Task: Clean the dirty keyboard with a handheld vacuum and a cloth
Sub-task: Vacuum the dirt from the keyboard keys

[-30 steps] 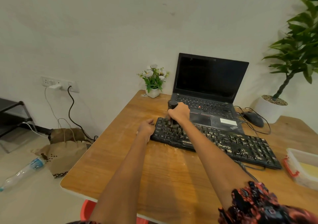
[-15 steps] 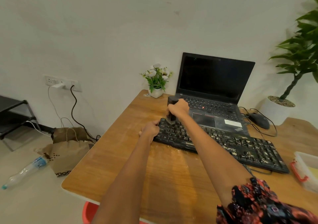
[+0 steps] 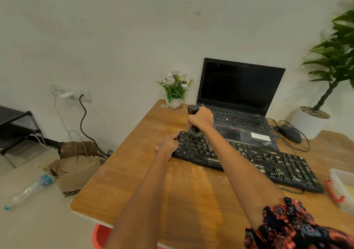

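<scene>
A black keyboard [image 3: 268, 162] flecked with pale crumbs lies slantwise on the wooden table [image 3: 134, 172]. My right hand [image 3: 202, 119] grips a black handheld vacuum [image 3: 192, 110] upright, its nozzle down on the keys at the keyboard's far left corner. My left hand [image 3: 168, 144] holds the keyboard's left end, fingers curled over its edge. No cloth shows.
An open black laptop [image 3: 239, 88] stands just behind the keyboard, with a small potted flower [image 3: 175, 91] to its left and a mouse [image 3: 290, 134] to its right. A clear plastic box [image 3: 342, 189] sits at the right edge. A big potted plant [image 3: 329, 72] stands far right.
The vacuum and my right hand have shifted slightly toward the keyboard's far left corner. My left hand stays on the keyboard's left end. The camera view has drifted a little.
</scene>
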